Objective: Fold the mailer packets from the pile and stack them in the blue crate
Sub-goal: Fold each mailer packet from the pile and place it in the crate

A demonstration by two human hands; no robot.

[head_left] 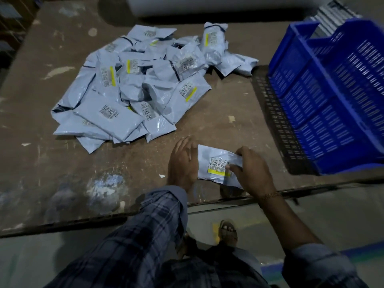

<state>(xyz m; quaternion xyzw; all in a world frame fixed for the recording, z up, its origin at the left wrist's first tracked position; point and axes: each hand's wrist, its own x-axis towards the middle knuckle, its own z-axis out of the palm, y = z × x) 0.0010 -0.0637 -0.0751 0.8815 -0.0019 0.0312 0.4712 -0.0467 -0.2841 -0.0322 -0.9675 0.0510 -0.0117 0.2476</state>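
Grey plastic packet (216, 163): one mailer sits flat near the front edge of the counter (83, 163), barcode label with a yellow strip facing up, both hands on it.
Left hand (182, 163): lying flat on the packet's left end, fingers pretty much straight and pointing away from the person, pressing it down rather than gripping.
Right hand (252, 169): curled round the packet's right end, fingers pinching the plastic and lifting that edge up and over a bit. A thin chain bracelet (270, 196) is on that wrist.
Pile (141, 86): the rest of the grey mailers are heaped loosely further back on the counter, well apart from the one in hand, labels facing all sorts of ways.
Blue crate (332, 96): slotted plastic, off to the right on the counter, sitting on top of a black slotted crate (276, 125). Can't tell what's inside from this angle.
Counter: brown, scuffed, with pale patches and scraps on it.
Person: checked sleeve (145, 235) on the left arm, a sandalled foot (228, 229) on the floor below.
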